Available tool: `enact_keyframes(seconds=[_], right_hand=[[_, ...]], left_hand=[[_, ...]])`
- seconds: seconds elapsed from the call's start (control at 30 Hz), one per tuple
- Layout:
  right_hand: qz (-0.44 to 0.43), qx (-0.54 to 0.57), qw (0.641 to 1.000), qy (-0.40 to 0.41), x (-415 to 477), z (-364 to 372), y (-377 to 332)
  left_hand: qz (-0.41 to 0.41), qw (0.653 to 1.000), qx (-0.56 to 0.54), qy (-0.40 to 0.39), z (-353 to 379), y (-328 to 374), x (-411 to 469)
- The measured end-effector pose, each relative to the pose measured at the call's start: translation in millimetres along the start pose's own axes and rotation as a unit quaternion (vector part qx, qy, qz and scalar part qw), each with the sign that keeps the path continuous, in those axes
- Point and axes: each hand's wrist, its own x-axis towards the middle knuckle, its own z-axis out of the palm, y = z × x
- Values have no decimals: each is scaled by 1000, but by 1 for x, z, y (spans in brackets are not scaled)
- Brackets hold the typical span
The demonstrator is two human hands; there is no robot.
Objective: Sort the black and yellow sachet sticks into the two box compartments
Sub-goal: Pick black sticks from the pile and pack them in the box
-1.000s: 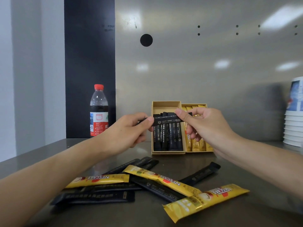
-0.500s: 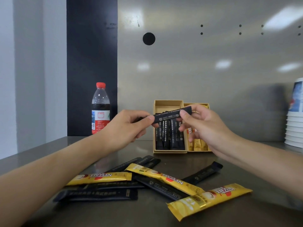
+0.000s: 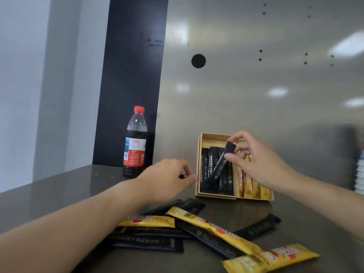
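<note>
My right hand [image 3: 254, 160] pinches the top of a black sachet stick [image 3: 221, 163], which hangs tilted over the left compartment of the cardboard box [image 3: 215, 196]. That compartment holds several black sticks; the right compartment [image 3: 266, 197] holds several yellow ones. My left hand [image 3: 167, 180] hovers just left of the box with its fingers loosely curled and nothing in them. In front of me lies a loose pile: yellow sticks [image 3: 212, 229] [image 3: 273, 257] [image 3: 147, 221] and black sticks [image 3: 145, 242] [image 3: 258, 226].
A cola bottle with a red cap [image 3: 135, 142] stands at the back left on the steel counter [image 3: 65, 186]. A metal wall rises right behind the box. A stack of paper cups [image 3: 359, 174] is at the right edge.
My left hand has let go of the black stick and dropped toward the counter. My right hand has swung the stick from level to steeply tilted over the left compartment.
</note>
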Motion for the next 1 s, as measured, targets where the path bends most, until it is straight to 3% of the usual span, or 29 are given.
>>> enact_keyframes(seconds=[0.13,0.53,0.8,1.0], right_hand=[[-32,-66,996,-46,16,4,-11],[-80,-260,962,-6,18,32,-10],[-93,-273,957,19,10,32,-11],[-98,-219,969,65,8,14,-18]], left_hand=[[-4,1000,4,-24,5,3,-2],[5,996,77,-46,14,8,-1],[8,997,70,-36,15,7,-1],[0,995,-84,47,-3,8,2]])
